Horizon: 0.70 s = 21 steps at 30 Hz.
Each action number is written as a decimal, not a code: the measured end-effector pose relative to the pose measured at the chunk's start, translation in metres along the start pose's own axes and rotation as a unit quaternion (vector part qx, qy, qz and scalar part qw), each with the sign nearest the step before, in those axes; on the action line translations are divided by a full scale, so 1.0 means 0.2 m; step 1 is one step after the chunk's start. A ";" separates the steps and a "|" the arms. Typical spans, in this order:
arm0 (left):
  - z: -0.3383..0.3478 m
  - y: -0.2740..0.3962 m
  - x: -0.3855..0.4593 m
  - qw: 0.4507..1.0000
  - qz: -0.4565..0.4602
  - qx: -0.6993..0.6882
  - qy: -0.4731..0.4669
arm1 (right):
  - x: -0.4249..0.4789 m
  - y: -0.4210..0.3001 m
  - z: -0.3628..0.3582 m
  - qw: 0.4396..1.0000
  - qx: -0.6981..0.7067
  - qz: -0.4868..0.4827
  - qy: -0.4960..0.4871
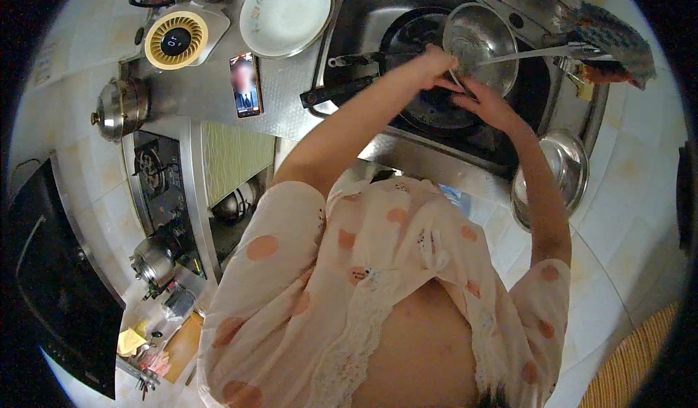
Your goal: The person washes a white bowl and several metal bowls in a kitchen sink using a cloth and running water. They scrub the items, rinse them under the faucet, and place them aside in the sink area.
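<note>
A stainless steel bowl [485,40] is tilted over the black sink [376,4], with a stream of water from the faucet [589,51] running into it. My left hand [439,69] is at the bowl's near left rim, its fingers closed around the edge. At the near rim, my right hand [482,102] touches the bowl with its fingers spread; whether it grips is unclear. Beneath the bowl lies a dark round pan [406,31] in the sink. Black pan handles [341,91] stick out over the sink's left edge, partly behind my left forearm.
Left of the sink are a white floral dish [286,12], a phone [246,86] and a round yellow-rimmed device [176,40]. A patterned cloth [613,37] hangs by the faucet. A metal lid or basin [559,162] lies beyond my right forearm. A gas stove [163,184] stands left.
</note>
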State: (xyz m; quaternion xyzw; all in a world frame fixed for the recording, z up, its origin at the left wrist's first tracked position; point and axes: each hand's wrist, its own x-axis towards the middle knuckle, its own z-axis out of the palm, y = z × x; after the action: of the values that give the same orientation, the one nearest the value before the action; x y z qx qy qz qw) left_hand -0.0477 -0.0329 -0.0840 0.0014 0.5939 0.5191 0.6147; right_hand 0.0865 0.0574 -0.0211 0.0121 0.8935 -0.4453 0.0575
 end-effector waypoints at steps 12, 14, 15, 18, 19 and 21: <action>0.12 0.01 -0.04 0.973 -0.045 -0.226 -0.028 | -0.11 -0.02 -0.17 0.710 0.585 0.246 0.305; 0.04 -0.02 -0.02 0.936 -0.038 -0.344 -0.063 | -0.13 0.01 -0.20 0.588 0.676 0.262 0.360; 0.05 0.00 -0.05 0.948 -0.024 -0.309 -0.067 | -0.16 0.03 -0.18 0.576 0.679 0.255 0.377; 0.08 0.11 -0.17 0.957 0.007 -0.278 -0.079 | -0.23 0.10 -0.16 0.572 0.677 0.259 0.383; 0.07 0.11 -0.17 0.955 0.019 -0.280 -0.090 | -0.25 0.13 -0.15 0.576 0.675 0.265 0.377; 0.08 0.11 -0.19 0.951 0.041 -0.284 -0.115 | -0.28 0.27 -0.16 0.673 0.588 0.293 0.340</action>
State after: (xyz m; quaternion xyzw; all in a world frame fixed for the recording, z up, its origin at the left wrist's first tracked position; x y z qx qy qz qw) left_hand -0.0418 -0.0368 -0.0384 -0.0890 0.3468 0.6873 0.6320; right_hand 0.1431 0.1164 -0.0379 0.4553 0.3553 -0.8040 -0.1414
